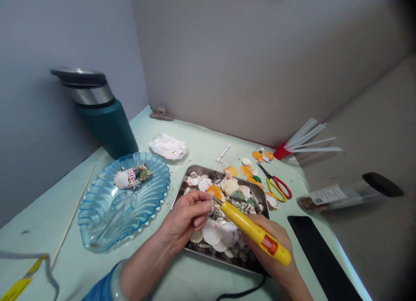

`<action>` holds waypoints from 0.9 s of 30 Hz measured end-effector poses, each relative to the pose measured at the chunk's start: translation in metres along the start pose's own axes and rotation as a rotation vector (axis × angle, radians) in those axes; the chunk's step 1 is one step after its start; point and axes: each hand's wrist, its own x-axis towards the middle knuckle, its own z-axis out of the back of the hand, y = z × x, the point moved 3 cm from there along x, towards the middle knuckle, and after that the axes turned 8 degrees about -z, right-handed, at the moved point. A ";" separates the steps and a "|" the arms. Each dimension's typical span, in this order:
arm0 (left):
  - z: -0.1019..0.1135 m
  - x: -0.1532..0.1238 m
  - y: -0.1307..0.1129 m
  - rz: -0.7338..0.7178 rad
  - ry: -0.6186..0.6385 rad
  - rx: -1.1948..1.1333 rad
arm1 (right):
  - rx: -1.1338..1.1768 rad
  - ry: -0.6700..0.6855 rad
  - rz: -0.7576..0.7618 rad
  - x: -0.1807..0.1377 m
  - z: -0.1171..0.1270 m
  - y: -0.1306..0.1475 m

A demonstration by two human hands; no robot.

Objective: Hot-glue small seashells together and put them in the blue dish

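My right hand (273,236) is wrapped round a yellow glue gun (250,225) with an orange switch. Its metal nozzle points up and left, to the fingertips of my left hand (185,216). Those fingers pinch a small, narrow whitish shell (212,204) close to the nozzle; whether the two touch, I cannot tell. Beneath both hands lies a metal tray (178,196) filled with white, orange and greenish seashells (230,184). To the left, a blue scalloped glass dish (107,220) has a small cluster of shells (131,178) on it.
A teal bottle (104,123) stands at the back left, near a crumpled white packet (168,146). Right of the tray are scissors (276,184), orange shells (246,170), a red cup of white sticks (282,151), a clear jar (351,197) and a black slab (320,255).
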 end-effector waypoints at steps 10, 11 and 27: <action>0.000 0.001 0.000 -0.002 0.011 -0.004 | 0.014 -0.018 -0.032 -0.001 0.000 -0.002; 0.000 0.001 0.000 -0.001 0.011 -0.006 | 0.016 -0.017 -0.026 -0.001 0.000 -0.001; 0.002 0.002 -0.002 0.016 -0.012 -0.056 | 0.036 0.067 -0.014 0.004 0.002 0.006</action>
